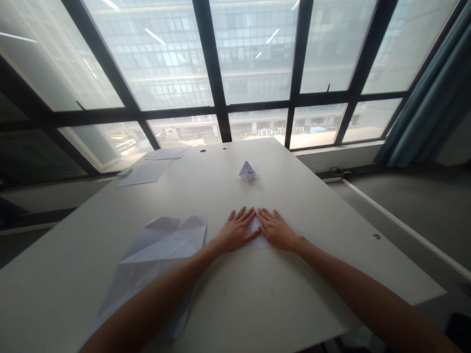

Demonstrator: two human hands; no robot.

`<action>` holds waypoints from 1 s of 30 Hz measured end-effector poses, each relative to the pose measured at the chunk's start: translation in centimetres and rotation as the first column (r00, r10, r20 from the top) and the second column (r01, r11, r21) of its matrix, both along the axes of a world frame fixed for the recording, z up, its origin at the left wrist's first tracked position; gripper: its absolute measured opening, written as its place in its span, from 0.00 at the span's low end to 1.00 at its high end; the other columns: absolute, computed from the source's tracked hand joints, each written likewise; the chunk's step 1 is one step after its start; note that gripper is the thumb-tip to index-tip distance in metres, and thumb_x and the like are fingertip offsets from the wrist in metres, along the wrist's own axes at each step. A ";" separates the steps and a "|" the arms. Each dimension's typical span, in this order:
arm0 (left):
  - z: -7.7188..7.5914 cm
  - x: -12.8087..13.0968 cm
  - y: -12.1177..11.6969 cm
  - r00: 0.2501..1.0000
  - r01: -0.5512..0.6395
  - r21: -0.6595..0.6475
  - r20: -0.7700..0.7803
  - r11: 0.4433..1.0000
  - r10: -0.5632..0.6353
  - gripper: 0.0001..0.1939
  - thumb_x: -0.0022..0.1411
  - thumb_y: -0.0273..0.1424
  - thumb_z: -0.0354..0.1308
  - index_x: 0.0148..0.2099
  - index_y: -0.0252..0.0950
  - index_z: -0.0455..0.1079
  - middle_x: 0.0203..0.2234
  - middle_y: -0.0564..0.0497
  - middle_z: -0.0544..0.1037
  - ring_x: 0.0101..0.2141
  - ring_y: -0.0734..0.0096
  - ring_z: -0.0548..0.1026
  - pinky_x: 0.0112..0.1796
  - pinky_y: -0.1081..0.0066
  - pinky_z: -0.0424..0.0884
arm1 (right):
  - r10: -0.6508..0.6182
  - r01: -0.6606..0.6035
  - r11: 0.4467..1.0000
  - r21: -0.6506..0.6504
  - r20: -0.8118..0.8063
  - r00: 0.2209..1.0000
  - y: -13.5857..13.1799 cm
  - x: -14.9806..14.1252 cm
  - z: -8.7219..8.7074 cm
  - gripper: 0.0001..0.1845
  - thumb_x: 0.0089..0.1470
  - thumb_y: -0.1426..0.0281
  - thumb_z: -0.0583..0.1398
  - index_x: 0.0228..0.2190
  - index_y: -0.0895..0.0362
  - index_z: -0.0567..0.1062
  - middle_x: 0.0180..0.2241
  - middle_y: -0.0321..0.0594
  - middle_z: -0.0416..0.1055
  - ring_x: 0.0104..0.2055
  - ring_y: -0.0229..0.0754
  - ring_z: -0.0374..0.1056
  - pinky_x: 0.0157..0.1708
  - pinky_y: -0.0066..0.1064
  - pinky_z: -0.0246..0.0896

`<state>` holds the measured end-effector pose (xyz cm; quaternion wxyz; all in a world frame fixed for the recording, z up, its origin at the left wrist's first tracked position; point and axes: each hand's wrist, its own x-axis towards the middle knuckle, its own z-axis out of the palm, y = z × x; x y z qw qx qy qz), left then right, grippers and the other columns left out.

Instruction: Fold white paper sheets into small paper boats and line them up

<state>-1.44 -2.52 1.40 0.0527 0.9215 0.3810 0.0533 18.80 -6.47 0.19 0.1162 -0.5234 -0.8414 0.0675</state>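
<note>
Windows (257,54) front the white bench (312,284); one boat-like paper piece (247,172) stands shaped, while left hand (237,231) and right hand (276,230), spread flat, cover smaller paper (259,242), seemingly unfinished.

folded boat (247,171) beyond hands (255,229) | creased sheet (158,250) left

My white paper (260,242) lies flat on the table (235,294) beneath my left hand (237,230) and right hand (276,230), mostly hidden, tapering between them.
</note>
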 end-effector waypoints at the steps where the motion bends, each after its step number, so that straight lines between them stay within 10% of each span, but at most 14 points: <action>1: 0.0 0.0 0.0 1.000 -0.005 0.000 0.004 1.000 0.005 0.39 0.67 0.57 0.36 0.72 0.43 0.41 0.69 0.51 0.46 0.68 0.55 0.40 0.64 0.52 0.40 | 0.002 -0.002 1.000 0.000 0.000 1.000 0.0 0.0 0.0 0.32 0.66 0.63 0.42 0.66 0.64 0.49 0.68 0.50 0.44 0.71 0.47 0.37 0.66 0.52 0.33; 23: -0.1 0.1 0.0 1.000 -0.022 0.009 0.006 1.000 0.022 0.35 0.69 0.52 0.38 0.72 0.43 0.44 0.69 0.50 0.47 0.68 0.56 0.39 0.64 0.51 0.41 | 0.006 -0.006 1.000 -0.003 0.040 0.999 -0.4 0.1 0.2 0.33 0.67 0.59 0.41 0.67 0.60 0.48 0.69 0.49 0.40 0.71 0.50 0.35 0.65 0.57 0.32; 30: -0.5 0.1 0.2 0.999 -0.028 0.008 -0.016 1.000 0.028 0.39 0.69 0.53 0.37 0.72 0.36 0.40 0.70 0.47 0.43 0.68 0.56 0.38 0.64 0.52 0.39 | -0.358 0.356 0.933 0.042 0.047 0.933 -0.2 1.2 -0.1 0.31 0.61 0.71 0.45 0.65 0.66 0.55 0.67 0.57 0.45 0.70 0.57 0.40 0.63 0.61 0.35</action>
